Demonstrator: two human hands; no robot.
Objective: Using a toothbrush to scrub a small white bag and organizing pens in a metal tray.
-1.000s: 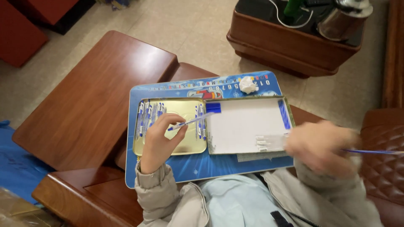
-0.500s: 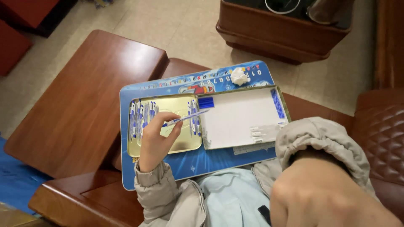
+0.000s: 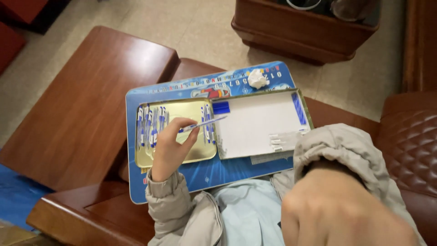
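A blue-and-white pen (image 3: pixel 205 124) is pinched between the fingers (image 3: pixel 189 132) of the left hand (image 3: pixel 170 148), held just over the gold tin tray (image 3: pixel 191 152), where more blue pens (image 3: pixel 150 125) are lined up along the left side and a couple by the right edge. Hinged beside it, the white-lined lid (image 3: pixel 257 125) is seen holding a small blue block (image 3: pixel 221 107) in its top-left corner and a blue strip (image 3: pixel 298 108) along the right wall, all parked on a blue printed board (image 3: pixel 218 171) with a crumpled white wad (image 3: pixel 257 79) near its top edge. The right hand (image 3: pixel 341 214) is raised close to the camera and blurred, looking loosely clenched, though whether anything is held can't be told.
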